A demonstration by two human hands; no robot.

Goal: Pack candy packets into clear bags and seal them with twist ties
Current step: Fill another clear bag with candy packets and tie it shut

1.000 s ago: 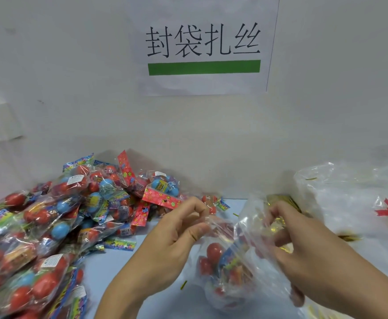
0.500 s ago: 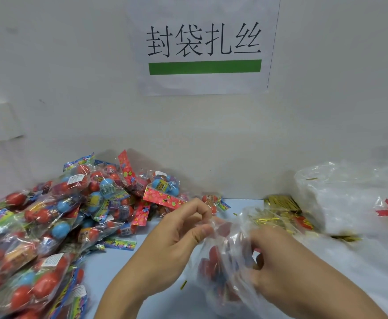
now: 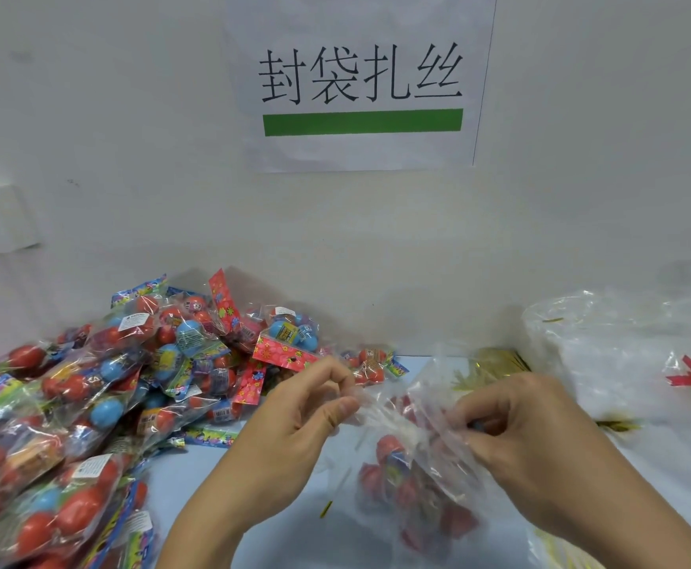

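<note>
Head view of a pale blue desk (image 3: 196, 482) set against a white wall; the left hand (image 3: 294, 429) pinches one side of the mouth of a clear bag (image 3: 430, 457) between thumb and curled forefinger, near the middle of the desk; the right hand (image 3: 528, 441), fingers curled inward, grips the opposite side of the same mouth, the film stretched and crumpled between the two hands; the body of the bag hangs below and between the grips, toward the front edge of the desk, and holds red candy packets (image 3: 393, 466), whose count cannot be told through the film; whether the bag's base rests on the desk cannot be told; a heap of filled candy bags (image 3: 89, 404), with red and blue balls inside, covers the left part of the desk up to the wall; gold twist ties (image 3: 495, 363) lie at the back edge, just beyond the right hand; one loose tie (image 3: 326, 509) lies on the desk below the left hand; a large plastic sack (image 3: 623, 355) occupies the right back corner; a paper sign (image 3: 360, 84) with black characters and a green bar hangs on the wall above.
</note>
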